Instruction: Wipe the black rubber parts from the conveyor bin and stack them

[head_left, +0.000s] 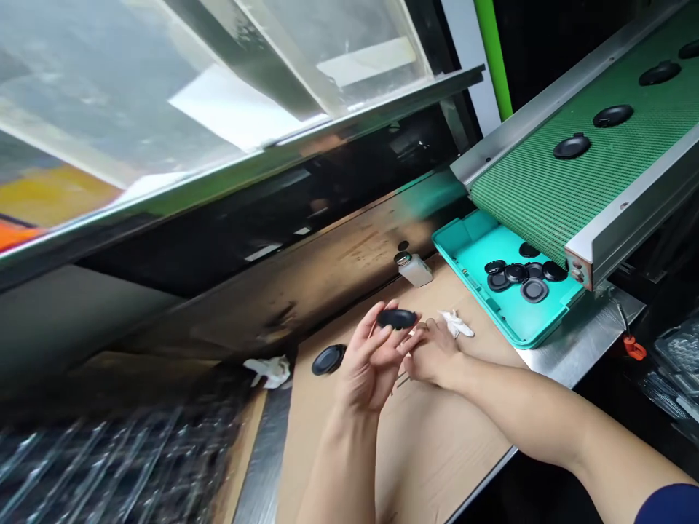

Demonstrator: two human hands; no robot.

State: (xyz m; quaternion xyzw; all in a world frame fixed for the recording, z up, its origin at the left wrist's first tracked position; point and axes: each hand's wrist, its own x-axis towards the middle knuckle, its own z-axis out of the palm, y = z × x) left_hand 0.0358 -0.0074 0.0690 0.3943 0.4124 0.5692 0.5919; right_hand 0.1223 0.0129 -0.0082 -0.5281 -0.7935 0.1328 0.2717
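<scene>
A round black part (397,319) is held up between the fingers of my left hand (374,356), above the cardboard sheet (437,444). Just to the right, my right hand (434,353) is low over the cardboard, its fingertips partly hidden behind the left fingers; whether it grips anything does not show. Another round black part (328,359) lies on the cardboard left of my left hand. A crumpled white cloth (457,324) rests beyond my right hand, near a bottle with a dark cap (415,270).
A green conveyor belt (590,175) carries several black parts at the upper right. Below its end, a turquoise tray (524,320) holds several more. Clear plastic trays (98,466) stand at the lower left, near another white cloth (270,371). A metal-framed window spans the upper left.
</scene>
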